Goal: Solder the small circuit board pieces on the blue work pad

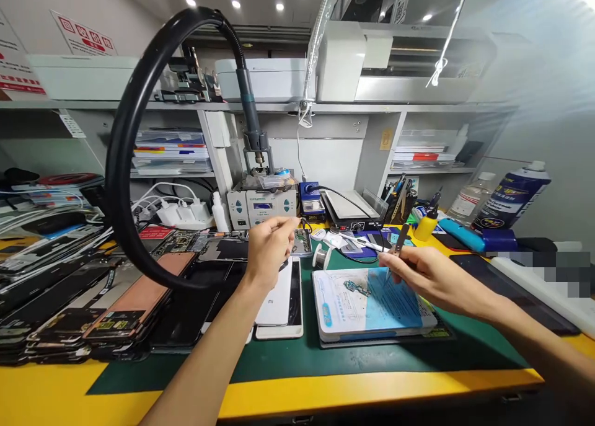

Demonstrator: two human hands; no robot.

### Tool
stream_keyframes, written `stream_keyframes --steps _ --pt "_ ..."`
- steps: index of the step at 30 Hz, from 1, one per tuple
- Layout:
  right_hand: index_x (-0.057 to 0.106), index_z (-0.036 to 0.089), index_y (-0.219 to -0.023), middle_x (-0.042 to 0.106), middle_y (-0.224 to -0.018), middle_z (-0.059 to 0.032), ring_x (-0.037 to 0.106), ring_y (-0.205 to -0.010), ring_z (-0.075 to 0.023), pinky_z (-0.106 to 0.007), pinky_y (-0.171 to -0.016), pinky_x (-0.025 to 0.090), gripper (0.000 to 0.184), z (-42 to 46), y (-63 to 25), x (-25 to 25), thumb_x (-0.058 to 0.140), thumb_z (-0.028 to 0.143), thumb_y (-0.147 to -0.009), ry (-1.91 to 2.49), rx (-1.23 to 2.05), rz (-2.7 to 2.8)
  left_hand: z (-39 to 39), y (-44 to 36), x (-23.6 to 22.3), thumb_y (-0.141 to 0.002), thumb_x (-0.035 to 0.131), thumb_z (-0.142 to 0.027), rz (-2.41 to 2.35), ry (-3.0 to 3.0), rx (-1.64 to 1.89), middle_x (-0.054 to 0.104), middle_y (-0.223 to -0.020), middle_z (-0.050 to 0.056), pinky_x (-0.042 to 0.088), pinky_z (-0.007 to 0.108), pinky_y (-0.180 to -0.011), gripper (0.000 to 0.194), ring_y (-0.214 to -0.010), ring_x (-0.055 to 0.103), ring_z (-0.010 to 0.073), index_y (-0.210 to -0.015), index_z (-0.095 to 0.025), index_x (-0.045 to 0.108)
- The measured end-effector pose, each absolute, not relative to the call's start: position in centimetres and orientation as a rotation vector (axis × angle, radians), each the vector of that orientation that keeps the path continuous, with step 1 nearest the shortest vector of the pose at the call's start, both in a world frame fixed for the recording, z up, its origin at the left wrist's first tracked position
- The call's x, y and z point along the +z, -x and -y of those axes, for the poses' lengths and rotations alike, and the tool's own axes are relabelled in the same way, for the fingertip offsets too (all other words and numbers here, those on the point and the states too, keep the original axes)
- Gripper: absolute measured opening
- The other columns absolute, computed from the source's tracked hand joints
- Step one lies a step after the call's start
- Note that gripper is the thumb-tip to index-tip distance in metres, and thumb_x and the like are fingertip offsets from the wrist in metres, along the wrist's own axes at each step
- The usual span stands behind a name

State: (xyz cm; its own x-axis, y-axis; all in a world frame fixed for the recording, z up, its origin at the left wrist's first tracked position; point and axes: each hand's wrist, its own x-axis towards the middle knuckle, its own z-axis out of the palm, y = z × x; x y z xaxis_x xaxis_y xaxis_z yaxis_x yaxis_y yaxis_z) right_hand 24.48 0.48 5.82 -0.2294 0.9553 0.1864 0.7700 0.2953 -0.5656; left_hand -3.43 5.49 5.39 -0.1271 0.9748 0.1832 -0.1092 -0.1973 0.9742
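Between the fingers of my right hand (421,274) is a pair of tweezers (400,239), tips slanting down over a blue-and-white box-like block (344,314). A small green circuit board (357,288) lies on this block, left of the tweezers and apart from them. My left hand (269,249) is raised over the white phones, thumb and fingertips pinched together; whatever they hold is too small to make out. Below it rests a white phone back marked MI (272,305). A spool of solder wire (321,256) stands between the hands.
Stacks of phone parts (111,308) cover the left side. A thick black hose (123,141) arches before them, leading to a hot-air station (263,206). A yellow bottle (425,226), a blue spray can (514,193) and a dark flat panel (511,289) are at right.
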Motion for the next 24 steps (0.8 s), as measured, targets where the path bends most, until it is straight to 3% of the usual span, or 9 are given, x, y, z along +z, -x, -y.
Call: stream_keyframes --steps 6,11,18,24 --pt "0.075 0.016 -0.085 0.074 -0.074 -0.0066 0.064 -0.062 -0.0196 -0.028 -0.055 0.049 0.041 -1.2 -25.5 8.3 0.068 0.057 -0.086 1.427 0.886 2.089 -4.8 2.9 5.5 -0.077 0.073 -0.036 -1.1 -1.257 1.339 0.048 -0.058 -0.007 0.022 0.016 -0.036 0.023 -0.042 0.038 0.0039 -0.078 -0.014 0.065" --pt "0.078 0.016 -0.091 0.076 -0.072 -0.0062 0.067 -0.061 -0.0196 -0.03 -0.058 0.055 0.035 -2.3 -24.7 10.1 0.084 0.047 -0.074 1.194 0.981 1.742 -4.3 2.0 4.9 -0.076 0.073 -0.035 -1.11 -1.412 1.087 0.051 -0.053 -0.004 0.026 0.018 -0.039 0.022 -0.043 0.04 0.0062 -0.076 -0.013 0.07" --pt "0.079 0.015 -0.092 0.08 -0.077 -0.0079 0.07 -0.064 -0.0183 -0.029 -0.062 0.057 0.03 -2.6 -23.6 7.3 0.083 0.041 -0.078 1.077 1.132 1.597 -3.4 1.0 4.5 -0.082 0.069 -0.035 -1.148 -1.581 0.984 0.051 -0.056 -0.004 0.031 0.02 -0.045 0.021 -0.05 0.043 0.0077 -0.076 -0.014 0.072" --pt "0.076 0.017 -0.083 0.079 -0.068 -0.0041 0.072 -0.06 -0.015 -0.023 -0.06 0.058 0.018 -2.0 -23.0 5.5 0.082 0.034 -0.081 0.977 1.412 1.457 -2.8 0.5 5.1 -0.08 0.069 -0.026 -1.16 -1.662 0.896 0.06 -0.064 -0.002 0.035 0.021 -0.054 0.014 -0.057 0.046 0.0084 -0.075 -0.014 0.073"
